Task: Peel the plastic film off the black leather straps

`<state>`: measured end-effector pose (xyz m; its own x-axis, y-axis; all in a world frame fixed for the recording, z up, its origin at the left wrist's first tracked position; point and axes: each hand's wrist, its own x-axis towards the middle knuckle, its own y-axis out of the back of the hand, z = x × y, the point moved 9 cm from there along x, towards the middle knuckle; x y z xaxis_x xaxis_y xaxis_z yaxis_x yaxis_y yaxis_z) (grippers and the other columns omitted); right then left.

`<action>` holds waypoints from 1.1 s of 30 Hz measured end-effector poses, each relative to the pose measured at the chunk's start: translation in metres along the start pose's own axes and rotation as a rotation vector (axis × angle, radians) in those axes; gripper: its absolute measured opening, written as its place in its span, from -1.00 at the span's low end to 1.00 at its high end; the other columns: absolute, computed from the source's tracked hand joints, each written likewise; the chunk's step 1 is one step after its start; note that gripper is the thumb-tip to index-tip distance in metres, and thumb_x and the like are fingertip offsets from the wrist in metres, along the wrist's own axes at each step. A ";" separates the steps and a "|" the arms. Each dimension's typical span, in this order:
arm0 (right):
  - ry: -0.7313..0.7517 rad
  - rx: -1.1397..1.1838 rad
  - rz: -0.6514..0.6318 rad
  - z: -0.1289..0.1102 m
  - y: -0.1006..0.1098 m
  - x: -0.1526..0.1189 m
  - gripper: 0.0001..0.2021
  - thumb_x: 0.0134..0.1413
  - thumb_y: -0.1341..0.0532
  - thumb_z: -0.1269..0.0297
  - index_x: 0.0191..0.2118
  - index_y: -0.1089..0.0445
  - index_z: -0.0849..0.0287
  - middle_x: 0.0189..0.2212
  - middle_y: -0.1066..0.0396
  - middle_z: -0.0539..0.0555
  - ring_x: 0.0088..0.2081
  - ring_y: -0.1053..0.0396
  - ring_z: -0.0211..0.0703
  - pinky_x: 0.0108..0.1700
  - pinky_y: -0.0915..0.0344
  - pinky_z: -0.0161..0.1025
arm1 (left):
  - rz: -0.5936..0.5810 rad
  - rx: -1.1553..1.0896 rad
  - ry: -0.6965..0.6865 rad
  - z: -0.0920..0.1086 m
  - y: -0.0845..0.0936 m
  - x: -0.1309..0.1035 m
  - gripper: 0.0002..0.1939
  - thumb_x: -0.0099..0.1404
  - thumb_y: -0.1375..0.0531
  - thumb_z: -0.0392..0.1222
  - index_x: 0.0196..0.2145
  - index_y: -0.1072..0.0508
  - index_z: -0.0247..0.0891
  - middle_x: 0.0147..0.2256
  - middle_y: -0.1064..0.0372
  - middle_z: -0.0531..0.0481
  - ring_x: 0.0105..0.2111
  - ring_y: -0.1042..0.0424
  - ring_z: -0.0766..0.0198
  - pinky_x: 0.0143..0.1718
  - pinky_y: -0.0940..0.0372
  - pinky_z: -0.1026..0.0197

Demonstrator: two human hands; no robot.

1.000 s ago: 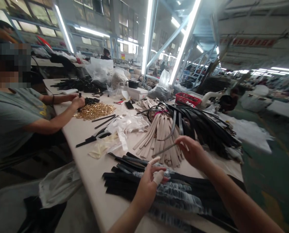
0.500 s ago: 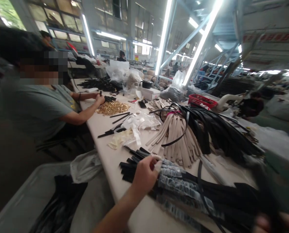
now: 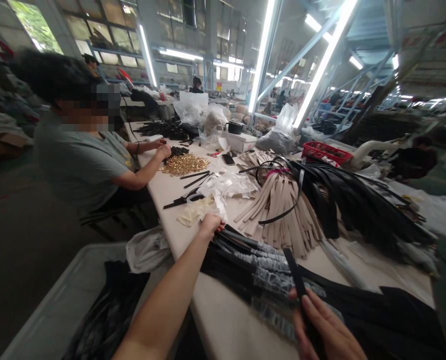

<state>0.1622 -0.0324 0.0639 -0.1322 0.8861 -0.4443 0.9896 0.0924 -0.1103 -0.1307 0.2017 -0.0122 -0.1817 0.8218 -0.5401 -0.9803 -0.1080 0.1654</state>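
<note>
My left hand [image 3: 212, 225] is closed at the far end of a bundle of black straps [image 3: 226, 255]; its curled fingers hide just how many ends they grip. Clear crinkled plastic sleeves [image 3: 270, 267] are wrapped around the middle of that bundle, which lies across the table. Closer to me, my right hand [image 3: 320, 320] pinches a single black strap [image 3: 295, 270] between thumb and fingers. The free end of this strap points up and away over the wrapped bundle.
Beige strips [image 3: 283, 210] and long black straps [image 3: 358, 200] are heaped beyond the bundle. Brass-coloured fittings [image 3: 185, 164] lie before a co-worker [image 3: 84, 160] at the left. A red basket [image 3: 326, 151] stands at the back; a grey bin [image 3: 46, 310] sits below the table's left edge.
My left hand has moved from the plastic sleeves to the strap ends, away from me. My right hand has come in from the lower right corner with a black strap. The view has shifted slightly.
</note>
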 end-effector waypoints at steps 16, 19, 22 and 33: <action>0.080 -0.003 -0.040 0.029 -0.100 0.058 -0.53 0.22 -0.08 -0.18 -0.09 -0.25 0.19 -0.57 -0.41 -0.05 -0.76 -0.26 -0.35 -0.75 -0.09 -0.46 | -0.265 -0.643 0.004 -0.047 -0.063 -0.106 -0.65 0.09 -0.42 0.01 -0.36 -0.55 -0.37 -0.44 -0.47 -0.03 -0.57 -0.38 0.42 -0.59 -0.21 0.39; 0.080 -0.019 -0.027 0.028 -0.099 0.057 -0.54 0.22 -0.09 -0.17 -0.09 -0.26 0.18 -0.56 -0.41 -0.05 -0.77 -0.24 -0.37 -0.76 -0.07 -0.47 | -0.273 -0.660 0.006 -0.048 -0.067 -0.111 -0.63 0.07 -0.43 0.02 -0.38 -0.55 -0.38 -0.47 -0.46 -0.02 -0.58 -0.36 0.42 -0.61 -0.18 0.39; 0.063 -0.035 -0.026 0.030 -0.097 0.058 -0.53 0.22 -0.08 -0.17 -0.09 -0.26 0.19 -0.56 -0.41 -0.04 -0.78 -0.24 -0.36 -0.78 -0.06 -0.48 | -0.293 -0.646 0.002 -0.049 -0.070 -0.115 -0.63 0.06 -0.43 0.02 -0.38 -0.55 -0.38 -0.48 -0.46 -0.04 -0.57 -0.37 0.40 -0.60 -0.18 0.39; 0.010 -0.170 -0.136 0.035 -0.083 0.053 -0.52 0.23 -0.07 -0.18 -0.23 -0.38 0.21 -0.67 -0.34 -0.06 -0.76 -0.17 -0.36 -0.75 -0.01 -0.47 | -0.548 -0.306 -0.056 -0.079 -0.082 -0.163 -0.59 0.14 -0.36 0.07 -0.58 -0.45 -0.34 -0.62 -0.32 0.02 -0.66 -0.21 0.43 -0.61 -0.06 0.35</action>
<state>0.0708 -0.0092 0.0184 -0.2653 0.8647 -0.4265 0.9582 0.2856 -0.0171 -0.0267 0.0326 -0.0024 0.3498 0.8301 -0.4342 -0.9091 0.1889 -0.3714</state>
